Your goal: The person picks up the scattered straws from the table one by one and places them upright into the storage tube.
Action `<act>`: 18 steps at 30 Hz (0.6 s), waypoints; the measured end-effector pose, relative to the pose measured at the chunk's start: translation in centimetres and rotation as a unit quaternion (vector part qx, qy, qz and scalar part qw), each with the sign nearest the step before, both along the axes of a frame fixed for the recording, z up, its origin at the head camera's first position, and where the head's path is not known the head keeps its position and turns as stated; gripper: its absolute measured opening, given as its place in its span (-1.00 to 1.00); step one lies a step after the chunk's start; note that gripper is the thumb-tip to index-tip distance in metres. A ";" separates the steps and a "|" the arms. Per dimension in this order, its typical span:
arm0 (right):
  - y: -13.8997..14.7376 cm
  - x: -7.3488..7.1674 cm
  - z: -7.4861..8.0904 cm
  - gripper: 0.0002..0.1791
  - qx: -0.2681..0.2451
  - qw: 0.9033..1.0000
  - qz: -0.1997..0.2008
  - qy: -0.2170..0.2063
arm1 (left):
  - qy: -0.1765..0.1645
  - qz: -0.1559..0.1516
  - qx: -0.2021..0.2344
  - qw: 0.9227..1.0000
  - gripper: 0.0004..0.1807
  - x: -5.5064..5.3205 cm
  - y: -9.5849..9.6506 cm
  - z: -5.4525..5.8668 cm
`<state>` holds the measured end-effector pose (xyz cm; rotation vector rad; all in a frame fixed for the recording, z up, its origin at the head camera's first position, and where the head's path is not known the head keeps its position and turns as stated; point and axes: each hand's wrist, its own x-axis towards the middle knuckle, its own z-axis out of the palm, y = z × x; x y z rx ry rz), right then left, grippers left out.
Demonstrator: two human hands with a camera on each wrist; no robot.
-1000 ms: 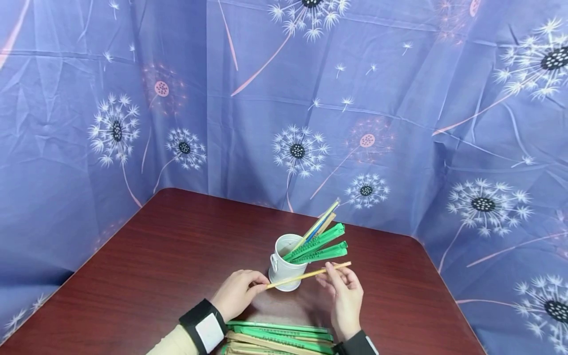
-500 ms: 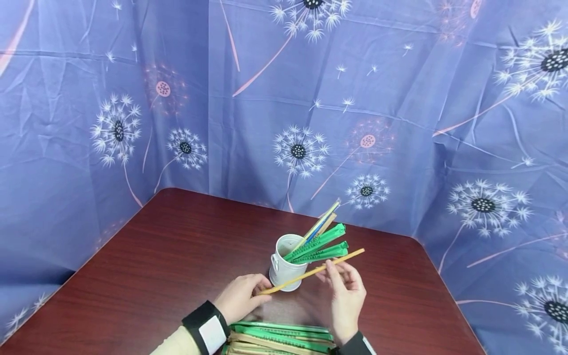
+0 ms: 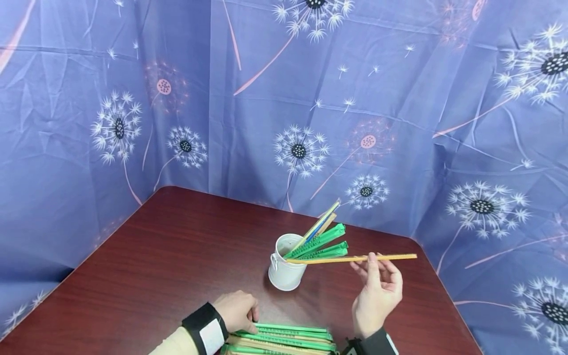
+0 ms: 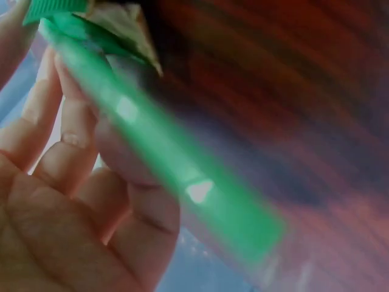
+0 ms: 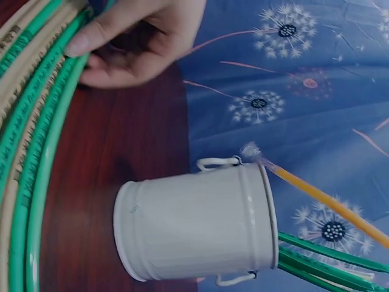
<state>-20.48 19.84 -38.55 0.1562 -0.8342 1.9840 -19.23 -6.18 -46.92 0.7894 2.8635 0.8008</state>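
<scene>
My right hand [image 3: 377,296] pinches a yellow drinking straw [image 3: 337,260] in a clear wrapper, right of a small white bucket [image 3: 286,278]. The straw lies almost level, its left end at the bucket's rim; in the right wrist view that wrapper end overlaps the rim. My left hand [image 3: 237,310] is at the left end of a pile of wrapped straws [image 3: 288,341], thumb and fingers on either side of a green straw [image 5: 58,128]. The left wrist view shows a green straw [image 4: 164,146], blurred, across the fingers. Several straws [image 3: 317,246] lean rightward in the bucket.
The pile of green and tan straws lies at the near edge of the dark red wooden table [image 3: 177,246]. Two small handles sit on the bucket's sides. A blue dandelion-print cloth [image 3: 248,148] hangs behind and beside the table.
My left hand has let go of the yellow straw and moved down to the pile. My right hand has carried the straw rightward, bringing its left end to the bucket's rim.
</scene>
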 end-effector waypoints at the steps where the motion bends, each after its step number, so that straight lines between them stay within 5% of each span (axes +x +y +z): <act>1: 0.1 0.0 0.1 -0.84 -0.004 1.000 -0.007 0.002 | 0.001 -0.001 -0.003 1.000 -0.73 0.0 0.0 0.0; 5: 0.4 -0.2 0.1 -0.82 0.005 0.999 -0.035 -0.031 | 0.005 -0.006 0.004 1.000 -0.76 0.0 0.0 -0.3; 10: 0.1 -0.4 -1.2 -0.87 0.118 0.989 -0.015 -0.088 | 0.020 -0.012 0.032 0.999 -0.76 -0.4 -0.1 -0.2; 13: -0.5 -0.6 -2.1 -0.82 0.192 0.966 -0.012 -0.173 | 0.033 -0.011 0.046 0.998 -0.75 -0.6 0.0 -0.2; 18: -1.2 -1.4 -2.8 -0.64 0.277 0.911 -0.020 -0.306 | 0.042 0.009 0.064 0.997 -0.76 -0.9 0.0 0.0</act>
